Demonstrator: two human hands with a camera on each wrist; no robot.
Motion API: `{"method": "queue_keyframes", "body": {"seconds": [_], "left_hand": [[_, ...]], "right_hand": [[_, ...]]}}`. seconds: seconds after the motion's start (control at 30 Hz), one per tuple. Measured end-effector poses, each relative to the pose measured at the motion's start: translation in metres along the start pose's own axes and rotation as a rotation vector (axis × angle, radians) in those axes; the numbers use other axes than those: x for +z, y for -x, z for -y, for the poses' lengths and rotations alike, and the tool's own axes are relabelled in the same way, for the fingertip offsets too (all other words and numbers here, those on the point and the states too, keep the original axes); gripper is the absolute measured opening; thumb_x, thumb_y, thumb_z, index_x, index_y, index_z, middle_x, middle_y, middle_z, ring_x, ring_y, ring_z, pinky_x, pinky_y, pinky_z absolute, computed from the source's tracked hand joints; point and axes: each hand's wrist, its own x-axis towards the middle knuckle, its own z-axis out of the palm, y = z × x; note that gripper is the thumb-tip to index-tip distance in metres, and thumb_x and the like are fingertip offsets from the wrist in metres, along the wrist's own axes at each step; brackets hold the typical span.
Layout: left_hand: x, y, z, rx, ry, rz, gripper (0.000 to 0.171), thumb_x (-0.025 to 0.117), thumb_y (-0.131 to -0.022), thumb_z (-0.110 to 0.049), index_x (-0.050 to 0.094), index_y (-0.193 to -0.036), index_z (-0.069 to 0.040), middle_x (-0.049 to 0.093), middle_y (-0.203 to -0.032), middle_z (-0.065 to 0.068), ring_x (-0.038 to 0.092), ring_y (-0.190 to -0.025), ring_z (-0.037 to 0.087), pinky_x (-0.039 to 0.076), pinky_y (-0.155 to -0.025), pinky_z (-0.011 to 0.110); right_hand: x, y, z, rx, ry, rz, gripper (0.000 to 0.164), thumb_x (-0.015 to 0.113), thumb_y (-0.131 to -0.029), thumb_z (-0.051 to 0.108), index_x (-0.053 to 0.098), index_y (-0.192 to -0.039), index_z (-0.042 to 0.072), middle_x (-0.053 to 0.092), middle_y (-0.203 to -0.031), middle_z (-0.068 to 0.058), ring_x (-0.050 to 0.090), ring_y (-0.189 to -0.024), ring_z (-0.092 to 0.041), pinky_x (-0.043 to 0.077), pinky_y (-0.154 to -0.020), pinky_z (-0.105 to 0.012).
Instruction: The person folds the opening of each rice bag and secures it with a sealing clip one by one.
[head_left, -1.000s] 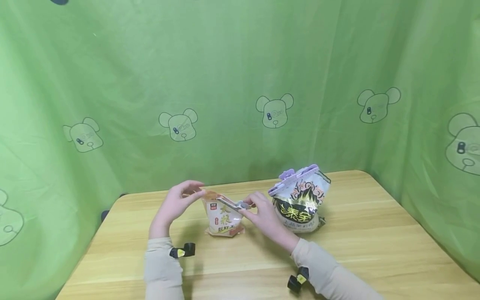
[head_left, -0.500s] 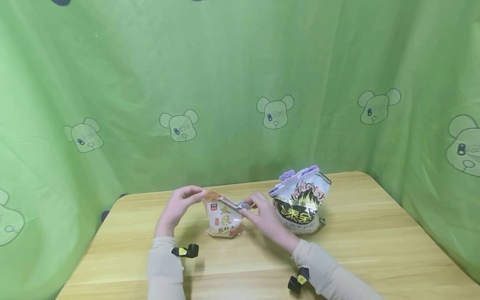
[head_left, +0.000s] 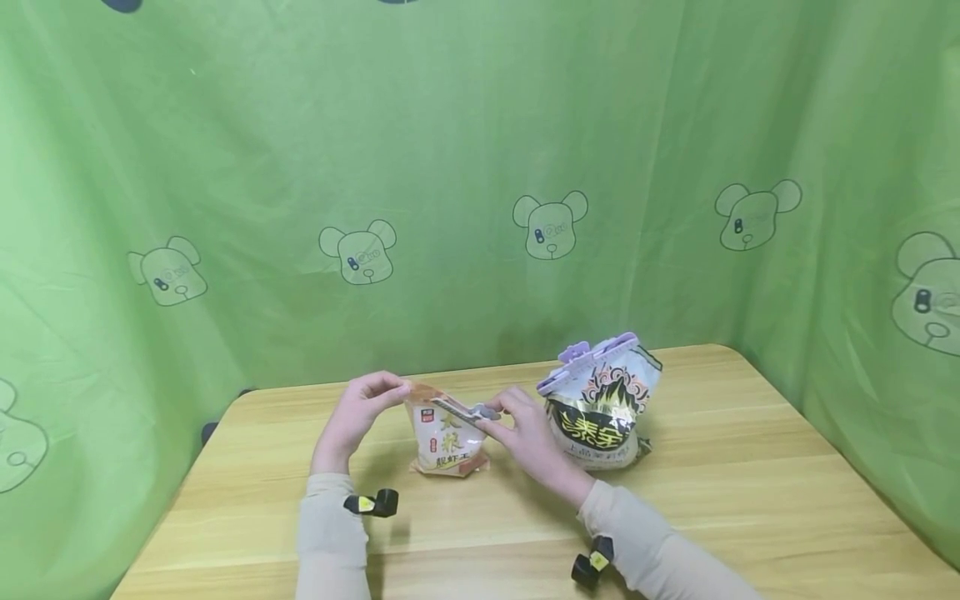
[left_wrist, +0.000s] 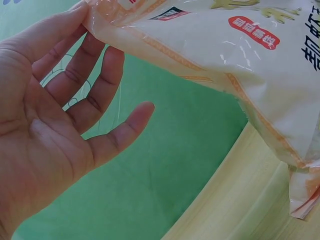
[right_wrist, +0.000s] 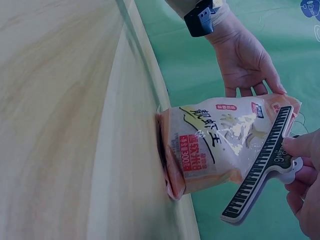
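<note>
A white-and-orange food bag (head_left: 448, 437) stands on the table. My left hand (head_left: 363, 408) pinches its upper left corner between thumb and index finger; the other fingers are spread in the left wrist view. My right hand (head_left: 528, 433) grips the handle of a bag clip (right_wrist: 257, 167) with a piano-key pattern. The clip slants across the upper part of the bag, its lower end sticking out past the bag's edge. How firmly its jaws bite the plastic cannot be told. My right fingers (right_wrist: 302, 177) partly hide the handle.
To the right stands a larger black-and-white bag (head_left: 600, 429), its folded top held by a purple clip (head_left: 588, 364). Both bags are on a wooden table (head_left: 712, 500), with a green curtain (head_left: 450, 125) behind it.
My left hand has moved slightly right, and its fingers have come together on the bag's corner. My right hand and the clip have shifted very slightly left. The larger bag has stayed put.
</note>
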Motion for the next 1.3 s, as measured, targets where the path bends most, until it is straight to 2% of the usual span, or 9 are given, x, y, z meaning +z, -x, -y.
{"method": "queue_keyframes", "body": {"seconds": [0.17, 0.4, 0.63, 0.83, 0.93, 1.03, 1.3], "left_hand": [[0.000, 0.000, 0.000, -0.002, 0.003, 0.005, 0.023, 0.061, -0.084, -0.024, 0.063, -0.096, -0.004, 0.066, -0.089, -0.006, 0.058, -0.093, 0.014, 0.042, -0.091, 0.036], [-0.001, -0.001, 0.002, -0.001, 0.018, 0.005, 0.023, 0.062, -0.084, -0.024, 0.062, -0.095, -0.003, 0.066, -0.087, -0.008, 0.058, -0.092, 0.014, 0.042, -0.091, 0.035], [-0.001, 0.000, 0.000, -0.002, 0.019, 0.003, 0.022, 0.062, -0.084, -0.023, 0.062, -0.094, -0.003, 0.066, -0.087, -0.008, 0.058, -0.092, 0.014, 0.042, -0.091, 0.036], [-0.001, 0.000, -0.003, -0.006, 0.009, 0.002, 0.023, 0.062, -0.084, -0.023, 0.062, -0.094, -0.003, 0.066, -0.088, -0.008, 0.057, -0.094, 0.014, 0.041, -0.091, 0.035], [0.000, 0.000, -0.004, -0.009, 0.007, 0.001, 0.023, 0.062, -0.084, -0.023, 0.062, -0.094, -0.003, 0.066, -0.088, -0.007, 0.057, -0.094, 0.014, 0.041, -0.091, 0.035], [0.000, 0.000, -0.005, -0.011, 0.006, 0.001, 0.022, 0.062, -0.084, -0.022, 0.062, -0.094, -0.003, 0.065, -0.088, -0.007, 0.057, -0.093, 0.014, 0.041, -0.090, 0.035], [0.000, -0.001, -0.001, -0.010, 0.001, -0.003, 0.022, 0.062, -0.083, -0.022, 0.062, -0.094, -0.002, 0.066, -0.086, -0.006, 0.057, -0.090, 0.013, 0.042, -0.089, 0.034]], "right_hand": [[0.003, -0.002, 0.002, -0.015, -0.003, -0.009, 0.015, 0.070, -0.075, 0.023, 0.062, -0.086, 0.015, 0.058, -0.087, 0.006, 0.054, -0.081, -0.007, 0.051, -0.073, -0.027], [0.005, -0.005, 0.008, 0.023, -0.011, 0.003, 0.014, 0.070, -0.076, 0.022, 0.062, -0.086, 0.016, 0.058, -0.086, 0.006, 0.054, -0.081, -0.008, 0.049, -0.072, -0.023], [0.007, -0.009, 0.011, 0.028, -0.036, -0.004, 0.013, 0.070, -0.076, 0.020, 0.062, -0.086, 0.014, 0.057, -0.087, 0.004, 0.054, -0.081, -0.009, 0.051, -0.072, -0.036], [0.008, -0.013, 0.016, 0.008, -0.026, -0.020, 0.014, 0.070, -0.076, 0.022, 0.063, -0.085, 0.015, 0.058, -0.086, 0.004, 0.054, -0.080, -0.010, 0.048, -0.068, -0.023], [0.008, -0.015, 0.019, 0.005, -0.035, -0.025, 0.014, 0.071, -0.075, 0.022, 0.062, -0.084, 0.014, 0.057, -0.085, 0.004, 0.054, -0.080, -0.010, 0.046, -0.068, -0.020], [0.009, -0.016, 0.020, 0.015, -0.044, -0.019, 0.014, 0.071, -0.075, 0.021, 0.063, -0.084, 0.014, 0.057, -0.084, 0.004, 0.054, -0.080, -0.009, 0.047, -0.070, -0.022], [0.012, -0.019, 0.021, 0.049, -0.066, -0.003, 0.015, 0.070, -0.075, 0.021, 0.063, -0.086, 0.014, 0.057, -0.084, 0.003, 0.053, -0.080, -0.009, 0.050, -0.072, -0.037]]}}
